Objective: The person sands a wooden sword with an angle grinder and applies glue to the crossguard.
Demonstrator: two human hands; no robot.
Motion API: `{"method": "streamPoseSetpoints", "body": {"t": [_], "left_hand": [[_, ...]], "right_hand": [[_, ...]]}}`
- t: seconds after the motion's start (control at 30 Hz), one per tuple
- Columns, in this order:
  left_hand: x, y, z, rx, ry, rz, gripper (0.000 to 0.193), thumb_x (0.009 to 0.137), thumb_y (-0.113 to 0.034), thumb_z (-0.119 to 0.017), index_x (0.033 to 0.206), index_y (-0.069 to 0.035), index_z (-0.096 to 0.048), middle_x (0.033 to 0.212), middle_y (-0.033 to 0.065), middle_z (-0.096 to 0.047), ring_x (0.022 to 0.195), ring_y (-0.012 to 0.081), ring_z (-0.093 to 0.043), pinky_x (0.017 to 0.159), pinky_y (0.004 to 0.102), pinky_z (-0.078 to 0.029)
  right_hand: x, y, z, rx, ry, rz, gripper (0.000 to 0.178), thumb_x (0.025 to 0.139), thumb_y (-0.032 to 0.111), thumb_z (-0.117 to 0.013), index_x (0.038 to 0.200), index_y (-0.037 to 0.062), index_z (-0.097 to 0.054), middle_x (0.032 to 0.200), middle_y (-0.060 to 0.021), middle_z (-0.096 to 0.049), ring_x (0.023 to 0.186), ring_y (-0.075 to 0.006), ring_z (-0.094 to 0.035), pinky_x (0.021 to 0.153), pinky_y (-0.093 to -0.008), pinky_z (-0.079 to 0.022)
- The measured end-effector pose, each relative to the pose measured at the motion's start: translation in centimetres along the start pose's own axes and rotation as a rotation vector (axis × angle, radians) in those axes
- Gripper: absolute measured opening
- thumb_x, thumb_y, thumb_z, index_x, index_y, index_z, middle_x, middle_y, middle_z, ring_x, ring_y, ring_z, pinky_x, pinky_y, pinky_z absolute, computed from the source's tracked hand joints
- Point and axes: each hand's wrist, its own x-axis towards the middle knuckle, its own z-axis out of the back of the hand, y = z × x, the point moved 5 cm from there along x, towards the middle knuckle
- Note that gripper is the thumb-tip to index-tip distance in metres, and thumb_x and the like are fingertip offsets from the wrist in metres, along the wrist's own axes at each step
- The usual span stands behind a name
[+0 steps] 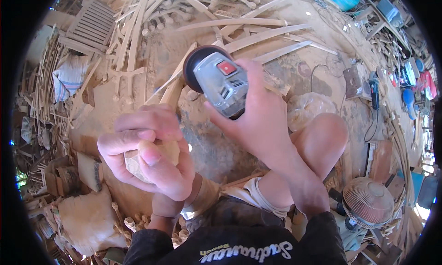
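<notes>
My left hand is closed round the near end of a long pale wooden piece, thumb on top. The piece points away from me, and its far part narrows beside the disc. In my right hand is a small grey angle grinder with a red patch on its head. Its dark round sanding disc sits right next to the wood; whether they touch I cannot tell. My fingers hide most of the grinder's body.
Several curved wooden blades and sword-shaped pieces lie on the dusty floor ahead. A fan stands at the lower right. Another power tool with a cord lies at right. A clear plastic bag is by my right knee.
</notes>
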Motion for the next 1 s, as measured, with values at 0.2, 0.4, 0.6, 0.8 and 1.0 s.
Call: {"method": "streamPoseSetpoints", "body": {"t": [0.2,0.4,0.6,0.8,1.0], "left_hand": [[0.4,0.2,0.6,-0.017,0.045,-0.017,0.015,0.107,-0.014,-0.05,0.113,-0.001,-0.051,0.089,0.0144,-0.054,0.065,0.0207,-0.053,0.06,0.0392,-0.042],[0.3,0.0,1.0,-0.017,0.062,0.002,0.015,0.11,-0.016,-0.051,0.114,-0.002,-0.051,0.089,0.0132,-0.055,0.066,0.0208,-0.054,0.062,0.0393,-0.044],[-0.2,-0.1,0.3,-0.006,0.068,0.012,0.015,0.111,-0.017,-0.052,0.114,-0.002,-0.052,0.089,0.0134,-0.055,0.067,0.021,-0.055,0.062,0.0401,-0.044],[-0.1,-0.1,0.6,-0.058,0.07,0.039,0.016,0.11,-0.016,-0.051,0.115,-0.001,-0.051,0.089,0.0143,-0.055,0.067,0.0214,-0.054,0.062,0.041,-0.043],[0.3,-0.3,0.6,-0.015,0.074,0.017,0.016,0.11,-0.016,-0.05,0.115,-0.001,-0.051,0.088,0.0139,-0.054,0.067,0.0208,-0.053,0.062,0.0416,-0.042]], "right_hand": [[0.8,-0.6,0.8,-0.065,-0.074,-0.013,0.081,0.083,0.035,-0.094,0.146,0.0111,-0.048,0.105,-0.0192,-0.08,0.09,-0.0411,-0.081,0.079,-0.0472,-0.064],[0.6,-0.5,0.8,0.07,-0.082,0.006,0.082,0.084,0.036,-0.094,0.146,0.0104,-0.048,0.11,-0.0198,-0.08,0.092,-0.0402,-0.081,0.081,-0.0463,-0.065],[0.3,0.7,-0.5,0.018,0.014,0.003,0.082,0.084,0.039,-0.093,0.146,0.013,-0.048,0.108,-0.0197,-0.08,0.093,-0.0426,-0.08,0.081,-0.0496,-0.064],[0.7,-1.2,1.0,-0.086,-0.115,-0.024,0.081,0.083,0.035,-0.094,0.147,0.0136,-0.049,0.108,-0.0192,-0.08,0.093,-0.0424,-0.081,0.08,-0.0499,-0.064],[1.0,-2.1,2.7,-0.009,-0.18,-0.037,0.079,0.083,0.03,-0.094,0.146,0.0126,-0.049,0.109,-0.0188,-0.08,0.094,-0.0425,-0.081,0.08,-0.0496,-0.064]]}}
